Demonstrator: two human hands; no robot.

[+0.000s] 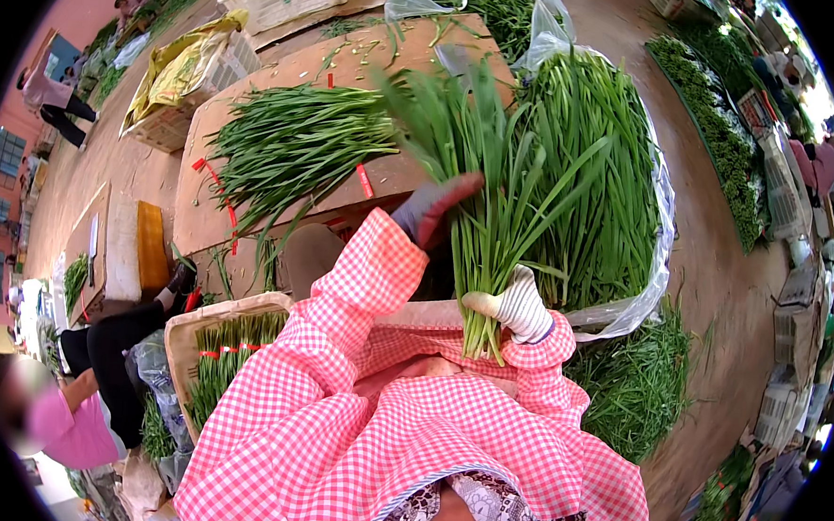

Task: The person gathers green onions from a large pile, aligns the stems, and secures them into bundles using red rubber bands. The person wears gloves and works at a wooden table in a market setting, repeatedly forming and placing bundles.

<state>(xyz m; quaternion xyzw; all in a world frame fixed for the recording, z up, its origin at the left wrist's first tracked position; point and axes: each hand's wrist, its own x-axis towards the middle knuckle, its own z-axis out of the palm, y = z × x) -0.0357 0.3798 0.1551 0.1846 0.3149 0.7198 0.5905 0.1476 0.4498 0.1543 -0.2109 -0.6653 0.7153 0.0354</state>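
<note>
My right hand (520,308), in a white glove with dark stripes, grips a bunch of garlic chives (485,243) low on its pale stems. The bunch stands upright before my lap, its leaves fanning out at the top. My left hand (439,206), in a grey and red coated glove, is at the left side of the bunch, blurred, fingers stretched out and nothing seen in its grasp. Some leaf tips above it are blurred too. A large pile of chives (591,178) in a clear plastic liner (652,287) is just right of the bunch.
On the board table (421,183) lie a heap of chives (311,127) and red tie strips (364,180). A crate (175,361) of red-tied bundles (231,364) stands by my left side. Loose leaves (630,385) cover the floor at right. A seated person (76,412) is at far left.
</note>
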